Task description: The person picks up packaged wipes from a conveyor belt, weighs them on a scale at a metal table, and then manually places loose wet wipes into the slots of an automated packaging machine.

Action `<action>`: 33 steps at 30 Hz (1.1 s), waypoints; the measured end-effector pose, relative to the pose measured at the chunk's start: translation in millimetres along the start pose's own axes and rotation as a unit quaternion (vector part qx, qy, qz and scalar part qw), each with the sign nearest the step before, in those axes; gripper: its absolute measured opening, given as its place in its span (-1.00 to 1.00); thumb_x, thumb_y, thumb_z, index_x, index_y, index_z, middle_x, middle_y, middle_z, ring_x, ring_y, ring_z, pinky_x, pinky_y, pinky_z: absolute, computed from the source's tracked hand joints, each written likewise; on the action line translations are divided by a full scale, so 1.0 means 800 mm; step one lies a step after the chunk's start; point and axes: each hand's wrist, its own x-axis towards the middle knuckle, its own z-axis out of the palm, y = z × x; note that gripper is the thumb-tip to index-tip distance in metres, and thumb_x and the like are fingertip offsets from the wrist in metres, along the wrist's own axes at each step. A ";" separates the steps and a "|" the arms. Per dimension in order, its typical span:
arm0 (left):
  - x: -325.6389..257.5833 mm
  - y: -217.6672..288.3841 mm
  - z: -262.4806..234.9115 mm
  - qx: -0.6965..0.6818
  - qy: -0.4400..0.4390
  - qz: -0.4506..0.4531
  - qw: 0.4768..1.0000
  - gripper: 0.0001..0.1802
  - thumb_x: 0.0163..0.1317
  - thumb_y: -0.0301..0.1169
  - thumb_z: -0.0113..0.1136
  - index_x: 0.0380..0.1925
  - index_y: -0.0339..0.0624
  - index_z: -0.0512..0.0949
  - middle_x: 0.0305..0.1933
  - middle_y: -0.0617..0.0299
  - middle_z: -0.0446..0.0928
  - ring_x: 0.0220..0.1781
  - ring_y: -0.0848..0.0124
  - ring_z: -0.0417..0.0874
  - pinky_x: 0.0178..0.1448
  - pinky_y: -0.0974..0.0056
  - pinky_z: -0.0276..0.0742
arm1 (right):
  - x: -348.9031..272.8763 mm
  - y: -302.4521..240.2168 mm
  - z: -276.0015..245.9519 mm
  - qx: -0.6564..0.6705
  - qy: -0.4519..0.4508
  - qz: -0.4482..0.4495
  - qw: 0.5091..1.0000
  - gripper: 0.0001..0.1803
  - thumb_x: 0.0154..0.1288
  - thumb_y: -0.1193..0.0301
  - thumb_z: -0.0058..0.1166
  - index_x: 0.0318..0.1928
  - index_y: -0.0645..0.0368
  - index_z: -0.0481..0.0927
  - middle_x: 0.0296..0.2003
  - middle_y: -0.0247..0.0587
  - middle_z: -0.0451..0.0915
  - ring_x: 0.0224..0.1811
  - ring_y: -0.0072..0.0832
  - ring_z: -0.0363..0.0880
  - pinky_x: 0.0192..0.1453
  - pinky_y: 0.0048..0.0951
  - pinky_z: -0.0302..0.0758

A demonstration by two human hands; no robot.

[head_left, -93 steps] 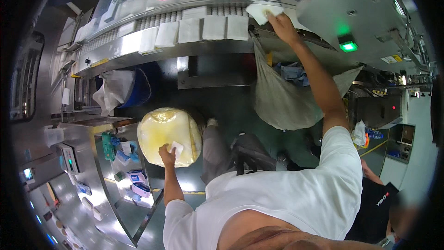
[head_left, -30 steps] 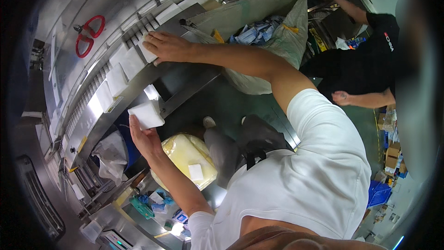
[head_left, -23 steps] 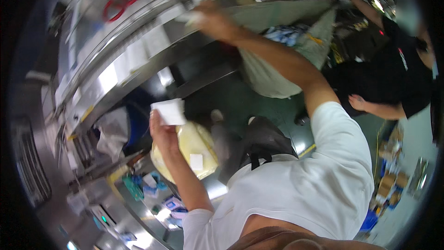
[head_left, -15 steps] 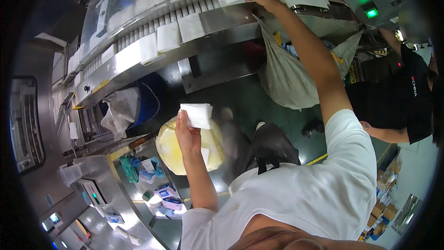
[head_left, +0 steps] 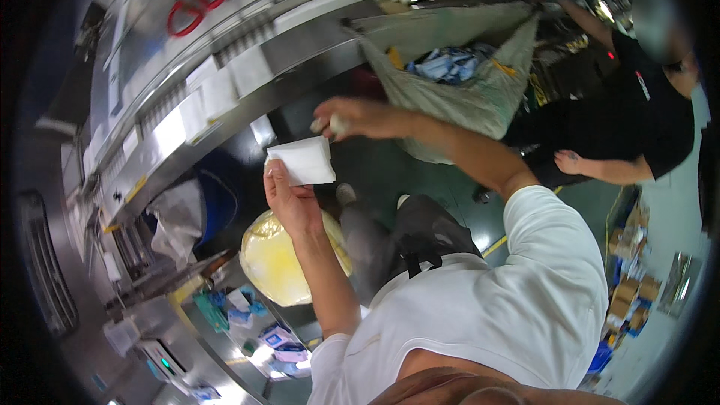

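Note:
My left hand [head_left: 291, 199] pinches a white folded sheet stack [head_left: 306, 161], thumb on top and fingers beneath. Just beyond its far right corner is my right hand [head_left: 360, 118], smeared by motion. Pale patches show at its fingertips, but whether it holds anything cannot be made out. Several white folded pads [head_left: 219, 94] lie along the near edge of the conveyor [head_left: 247, 34] ahead of me. A yellowish plastic-wrapped bundle [head_left: 281, 266] is below my left forearm.
Red-handled scissors [head_left: 199, 4] lie on the machine's cover. An open cloth sack [head_left: 450, 112] with blue and white scraps hangs at front right. A blue bin [head_left: 221, 195] stands at left. A person in black [head_left: 600, 105] works at right.
My right hand has come back from the conveyor's right end toward my left hand. The left hand has shifted slightly, still gripping the white stack. The whole view has turned to the right.

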 end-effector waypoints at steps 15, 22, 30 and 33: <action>-0.092 -0.039 0.099 0.089 -0.146 0.182 0.968 -0.55 0.50 -0.16 0.23 0.20 -0.21 0.47 0.15 0.06 0.61 0.15 0.30 0.67 0.23 0.18 0.63 | -0.163 -0.124 0.120 -0.328 0.278 -0.203 0.880 -0.49 0.18 0.62 0.35 0.15 0.20 0.54 0.04 -0.14 0.59 0.10 -0.27 0.62 0.20 -0.31 0.56; -0.161 0.038 0.134 -0.162 -0.324 -0.208 0.909 -0.27 0.55 0.11 -0.02 0.39 -0.32 0.29 0.46 -0.16 0.40 0.47 0.05 0.46 0.51 -0.02 0.38 | -0.226 -0.192 0.119 -0.644 0.196 -0.422 0.608 -0.55 -0.04 0.54 0.35 -0.04 0.05 0.69 0.02 -0.21 0.58 0.05 -0.20 0.55 0.11 -0.20 0.58; -0.202 0.039 0.180 0.036 -0.277 -0.124 0.952 -0.51 0.44 -0.48 0.21 0.31 -0.32 0.35 0.35 -0.11 0.52 0.36 0.18 0.58 0.46 0.11 0.49 | -0.303 -0.184 0.088 -0.409 0.364 -0.290 0.784 -0.28 0.13 0.59 0.12 0.38 0.26 0.36 0.29 -0.02 0.43 0.31 -0.18 0.45 0.37 -0.21 0.43; -0.201 0.025 0.189 0.055 -0.294 -0.126 0.946 -0.52 0.46 -0.49 0.19 0.32 -0.31 0.35 0.34 -0.06 0.53 0.35 0.24 0.59 0.44 0.16 0.50 | -0.316 -0.182 0.097 -0.053 0.308 -0.223 0.924 -0.24 0.26 0.45 0.15 0.46 0.28 0.22 0.32 -0.02 0.40 0.34 -0.24 0.43 0.39 -0.20 0.42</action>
